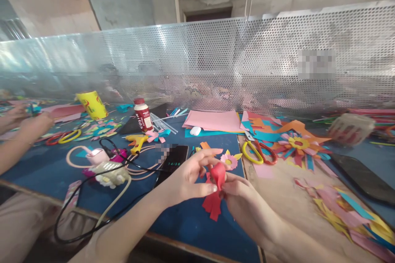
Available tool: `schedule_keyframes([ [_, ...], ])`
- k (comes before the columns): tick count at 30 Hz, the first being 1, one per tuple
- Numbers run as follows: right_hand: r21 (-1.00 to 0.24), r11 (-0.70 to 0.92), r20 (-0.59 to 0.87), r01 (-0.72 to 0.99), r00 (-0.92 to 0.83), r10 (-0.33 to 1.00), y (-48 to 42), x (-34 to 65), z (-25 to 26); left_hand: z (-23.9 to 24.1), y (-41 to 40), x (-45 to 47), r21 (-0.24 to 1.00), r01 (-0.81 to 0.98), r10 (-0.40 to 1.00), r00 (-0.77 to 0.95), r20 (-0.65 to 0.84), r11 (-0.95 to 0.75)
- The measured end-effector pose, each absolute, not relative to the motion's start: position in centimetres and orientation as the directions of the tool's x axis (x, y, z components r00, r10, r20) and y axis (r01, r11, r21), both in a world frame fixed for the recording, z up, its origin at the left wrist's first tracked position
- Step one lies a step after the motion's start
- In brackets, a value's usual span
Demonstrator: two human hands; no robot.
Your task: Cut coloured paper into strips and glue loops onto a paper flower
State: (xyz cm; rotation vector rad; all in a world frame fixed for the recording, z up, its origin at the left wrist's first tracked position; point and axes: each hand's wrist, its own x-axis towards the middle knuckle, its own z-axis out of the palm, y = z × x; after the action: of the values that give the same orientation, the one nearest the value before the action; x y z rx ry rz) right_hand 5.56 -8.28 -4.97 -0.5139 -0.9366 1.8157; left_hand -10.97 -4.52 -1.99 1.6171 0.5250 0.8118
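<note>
The left hand (189, 177), loosely open, touches red paper (219, 176) the right hand (245, 199) pinches.

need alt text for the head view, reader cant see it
A person's right hand holds curled red paper over a blue table, the left hand spread close beside it. A pink paper flower, scissors and pink sheets lie beyond; a perforated metal screen stands behind.

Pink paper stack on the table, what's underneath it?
Blue paper shows along the front edge of the pink stack, and a yellow-orange sliver at its right. The rest is covered.
</note>
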Motion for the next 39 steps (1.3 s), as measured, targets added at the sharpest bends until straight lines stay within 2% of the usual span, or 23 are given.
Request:
schedule_keyframes([
  [5, -0.814, -0.215, 0.038, -0.539, -0.420, 0.907, -8.6, 5.4, -4.8, -1.2, -5.0, -10.8, 0.981, -0.155, 0.710, 0.677, 0.194, -0.121],
  [13, -0.783, -0.254, 0.075, -0.568, -0.490, 0.868, -8.7, 5.5, -3.9, -1.6, -4.9, -10.8, 0.984, -0.100, 0.774, 0.609, 0.177, -0.146],
  [19, -0.764, -0.303, 0.050, -0.570, -0.519, 0.853, -8.4, 5.8, -4.4, -1.9, -4.7, -10.6, 0.975, -0.203, 0.817, 0.545, 0.188, -0.089],
  [22, -0.756, -0.315, 0.004, -0.574, -0.485, 0.875, -7.9, 6.0, -4.5, -1.8, -4.6, -10.4, 0.959, -0.278, 0.871, 0.457, 0.181, -0.053],
  [26, -0.707, -0.415, -0.121, -0.572, -0.481, 0.868, -7.2, 6.2, -4.3, -1.8, -4.5, -10.3, 0.949, -0.309, 0.906, 0.385, 0.176, -0.053],
  [29, -0.731, -0.309, -0.122, -0.608, -0.329, 0.937, -7.0, 6.2, -4.1, -1.8, -4.3, -10.2, 0.930, -0.362, 0.913, 0.356, 0.197, -0.060],
  [32, -0.848, -0.141, -0.040, -0.512, -0.204, 0.978, -7.0, 6.4, -4.1, -1.7, -4.1, -10.2, 0.910, -0.411, 0.931, 0.313, 0.187, -0.044],
  [36, -0.968, 0.176, 0.196, -0.178, -0.105, 0.975, -6.9, 6.7, -4.0, -1.6, -4.2, -10.1, 0.918, -0.395, 0.948, 0.281, 0.149, -0.027],
  [39, -0.881, 0.450, 0.447, 0.146, -0.058, 0.893, -6.7, 6.9, -3.7, -1.5, -4.4, -9.7, 0.923, -0.384, 0.958, 0.269, 0.103, 0.008],
])
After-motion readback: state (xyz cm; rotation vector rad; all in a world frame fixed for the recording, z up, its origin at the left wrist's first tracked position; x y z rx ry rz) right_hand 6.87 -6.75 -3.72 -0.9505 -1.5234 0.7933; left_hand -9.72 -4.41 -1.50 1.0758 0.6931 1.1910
